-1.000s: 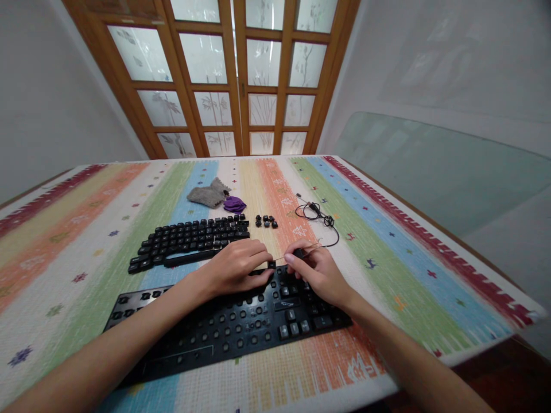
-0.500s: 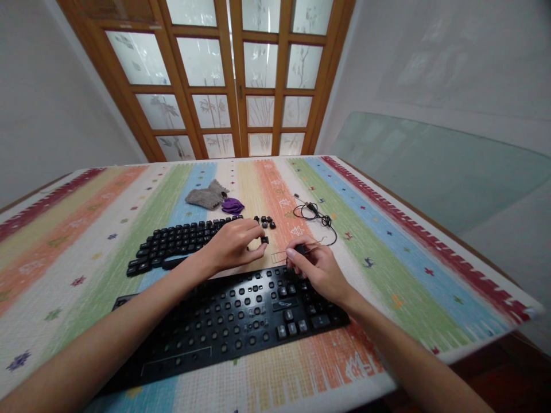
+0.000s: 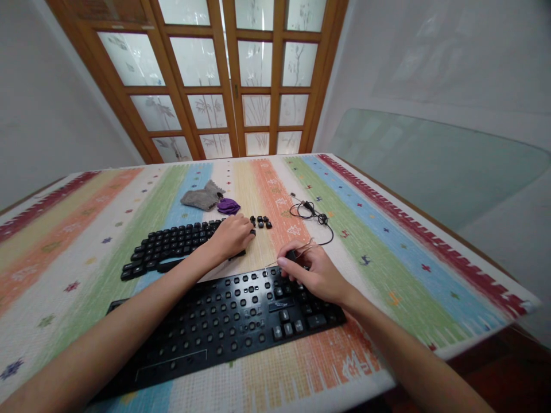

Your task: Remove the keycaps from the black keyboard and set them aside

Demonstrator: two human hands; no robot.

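Note:
My left hand (image 3: 235, 235) is beside the loose black keycaps (image 3: 181, 242) laid out in rows, its fingers bent downward. A single keycap (image 3: 253, 232) shows at its fingertips; the thumb is mostly hidden. My right hand (image 3: 310, 268) is closed around the black handle of a keycap puller (image 3: 291, 254) with thin wire loops. The wires stick out to the left of the fingers and above them. Under that hand lies the black keyboard (image 3: 206, 321), with most of its key posts bare and several keycaps still seated at its right end.
Several separate keycaps (image 3: 263, 222) lie just beyond my left hand. Behind the rows are a grey cloth (image 3: 200, 198) and a purple cloth (image 3: 228, 206). A coiled black cable (image 3: 321, 218) lies at the right on the striped tablecloth (image 3: 370, 252).
My left hand has moved left, away from my right hand, to the loose keycaps, with the keycap at its fingertips. My right hand keeps its grip on the puller over the keyboard.

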